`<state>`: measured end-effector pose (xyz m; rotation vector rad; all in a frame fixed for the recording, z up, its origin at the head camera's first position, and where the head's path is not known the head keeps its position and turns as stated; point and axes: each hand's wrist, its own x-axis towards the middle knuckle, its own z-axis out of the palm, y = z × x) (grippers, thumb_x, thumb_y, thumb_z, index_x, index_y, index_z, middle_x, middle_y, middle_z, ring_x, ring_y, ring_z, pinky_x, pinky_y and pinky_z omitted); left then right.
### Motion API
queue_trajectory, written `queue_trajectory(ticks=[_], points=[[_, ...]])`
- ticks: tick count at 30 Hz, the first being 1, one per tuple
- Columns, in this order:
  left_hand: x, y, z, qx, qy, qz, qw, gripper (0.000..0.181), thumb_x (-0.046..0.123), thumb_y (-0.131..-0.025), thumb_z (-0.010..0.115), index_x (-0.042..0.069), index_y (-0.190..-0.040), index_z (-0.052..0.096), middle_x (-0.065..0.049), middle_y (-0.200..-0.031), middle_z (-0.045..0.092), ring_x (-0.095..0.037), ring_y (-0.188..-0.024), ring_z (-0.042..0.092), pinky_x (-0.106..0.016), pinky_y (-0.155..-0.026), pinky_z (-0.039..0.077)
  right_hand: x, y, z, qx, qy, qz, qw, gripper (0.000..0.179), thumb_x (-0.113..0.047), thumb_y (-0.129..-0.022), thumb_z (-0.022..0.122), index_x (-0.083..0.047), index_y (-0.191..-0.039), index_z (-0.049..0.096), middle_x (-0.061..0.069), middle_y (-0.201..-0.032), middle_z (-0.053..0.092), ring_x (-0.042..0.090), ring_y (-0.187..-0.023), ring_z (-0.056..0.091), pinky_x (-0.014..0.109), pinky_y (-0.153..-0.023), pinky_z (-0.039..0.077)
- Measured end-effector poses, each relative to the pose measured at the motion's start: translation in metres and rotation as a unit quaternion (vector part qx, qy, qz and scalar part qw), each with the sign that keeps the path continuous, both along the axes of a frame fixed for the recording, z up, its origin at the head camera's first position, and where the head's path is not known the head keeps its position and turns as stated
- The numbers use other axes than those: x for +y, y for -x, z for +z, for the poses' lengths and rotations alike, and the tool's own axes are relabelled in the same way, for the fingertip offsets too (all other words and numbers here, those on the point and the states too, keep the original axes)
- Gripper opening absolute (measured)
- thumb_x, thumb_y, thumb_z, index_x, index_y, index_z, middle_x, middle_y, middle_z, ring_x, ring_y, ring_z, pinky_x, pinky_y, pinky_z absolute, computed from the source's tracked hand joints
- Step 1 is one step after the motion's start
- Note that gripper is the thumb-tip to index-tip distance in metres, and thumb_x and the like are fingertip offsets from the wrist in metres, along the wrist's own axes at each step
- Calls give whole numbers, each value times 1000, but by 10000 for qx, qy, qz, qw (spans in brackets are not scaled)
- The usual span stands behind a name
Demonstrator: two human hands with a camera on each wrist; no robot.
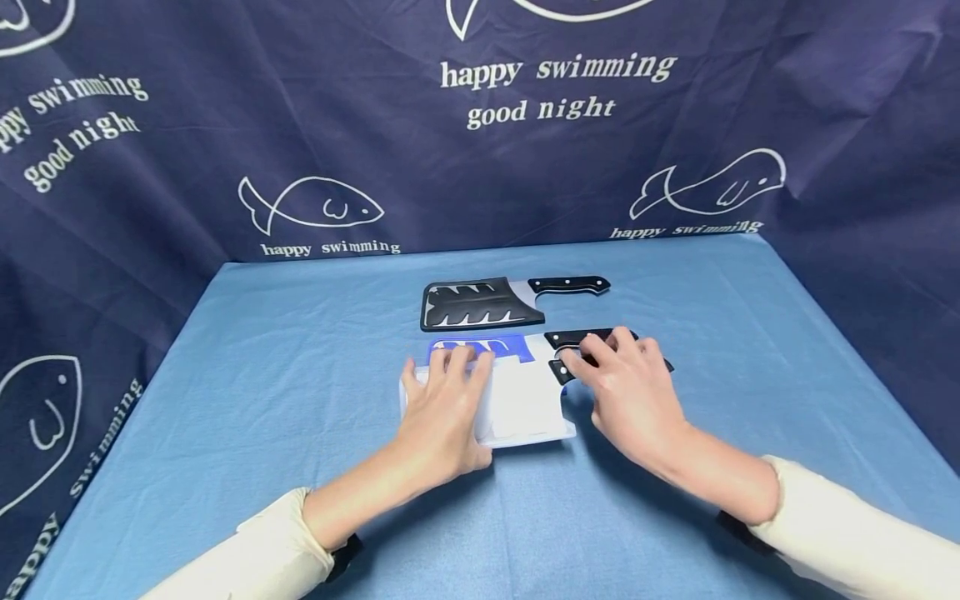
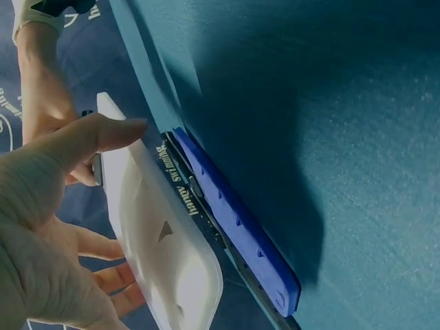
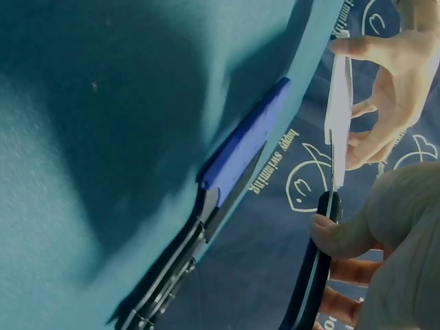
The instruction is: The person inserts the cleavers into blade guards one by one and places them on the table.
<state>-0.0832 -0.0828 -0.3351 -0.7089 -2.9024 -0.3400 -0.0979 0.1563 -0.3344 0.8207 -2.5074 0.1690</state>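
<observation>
My left hand (image 1: 442,425) grips a white blade cover (image 1: 528,404) raised above the table, thumb on the near edge and fingers on the far edge. With my right hand (image 1: 637,408) I hold the black handle (image 3: 311,275) of a cleaver. Its thin blade (image 3: 333,168) runs into the white cover in the right wrist view; most of the blade is hidden there. Just behind, a second cleaver in a blue cover (image 1: 516,343) lies on the table, its black handle (image 1: 558,337) partly hidden by my right hand.
Farther back lies another cleaver in a black cover (image 1: 483,304), its black riveted handle (image 1: 570,285) pointing right. A light blue cloth (image 1: 262,400) covers the table. Dark blue fabric (image 1: 495,183) with white fish prints hangs behind and along both sides.
</observation>
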Motion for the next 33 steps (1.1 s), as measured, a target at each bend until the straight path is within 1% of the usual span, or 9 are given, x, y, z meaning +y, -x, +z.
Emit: queue_trajectory(ticks=[6, 11, 14, 19, 22, 24, 26, 29, 33], points=[[0, 2, -4, -339, 111, -29, 9994, 107, 34, -44, 92, 12, -138, 44, -9, -128, 45, -31, -119, 37, -75, -95, 22, -1, -2, -5, -498, -253, -144, 9983, 56, 11, -61, 60, -13, -111, 69, 5, -89, 54, 30, -83, 45, 43, -63, 35], [1, 3, -6, -695, 172, -87, 9974, 104, 34, -44, 92, 11, -135, 47, -9, -126, 47, -31, -117, 39, -76, -91, 25, -1, -5, -9, -930, -430, -251, 9944, 49, 8, -67, 67, -14, -111, 70, 3, -88, 54, 28, -83, 45, 42, -62, 36], [3, 2, -9, -1019, 226, -101, 9945, 105, 33, -44, 93, 10, -136, 47, -8, -125, 47, -30, -116, 39, -75, -90, 27, -2, -6, -12, -1205, -571, -280, 9907, 45, 4, -71, 71, -14, -111, 70, 2, -90, 54, 27, -84, 47, 42, -62, 37], [4, 0, -16, -1479, 267, -116, 9886, 106, 33, -43, 93, 10, -136, 49, -7, -124, 46, -29, -115, 38, -73, -90, 30, -2, -8, -17, -1722, -742, -295, 9818, 46, 1, -72, 75, -14, -116, 71, 1, -95, 57, 26, -87, 50, 45, -64, 42], [5, -2, -20, -1683, 206, -141, 9854, 106, 32, -43, 94, 9, -136, 49, -9, -127, 47, -33, -121, 38, -74, -90, 29, -2, -11, -21, -1959, -746, -284, 9774, 47, 2, -71, 75, -13, -116, 71, 1, -98, 59, 26, -88, 50, 49, -67, 46], [5, -3, -23, -1762, 187, -170, 9840, 104, 32, -42, 94, 10, -134, 51, -9, -126, 47, -35, -124, 38, -76, -89, 29, -1, -12, -24, -2051, -769, -275, 9753, 47, 2, -71, 75, -12, -116, 72, 1, -99, 60, 25, -88, 51, 51, -68, 47], [5, -3, -26, -1802, 181, -212, 9832, 101, 33, -41, 94, 10, -131, 53, -9, -124, 48, -35, -123, 39, -75, -87, 31, 0, -14, -27, -2081, -775, -241, 9747, 45, 2, -72, 75, -12, -115, 72, 1, -99, 60, 25, -88, 51, 49, -67, 48], [4, -3, -29, -1776, 210, -279, 9835, 95, 34, -41, 94, 12, -125, 55, -6, -119, 48, -29, -116, 41, -71, -83, 36, 0, -14, -30, -2056, -780, -213, 9753, 43, 0, -73, 76, -13, -114, 72, 1, -98, 61, 24, -87, 51, 49, -67, 49], [2, -2, -31, -1795, 226, -336, 9829, 98, 36, -43, 94, 13, -128, 53, -6, -121, 47, -27, -115, 40, -69, -84, 36, 0, -14, -33, -1922, -669, -133, 9790, 41, 0, -72, 77, -16, -110, 73, -1, -93, 60, 22, -84, 50, 46, -64, 49]])
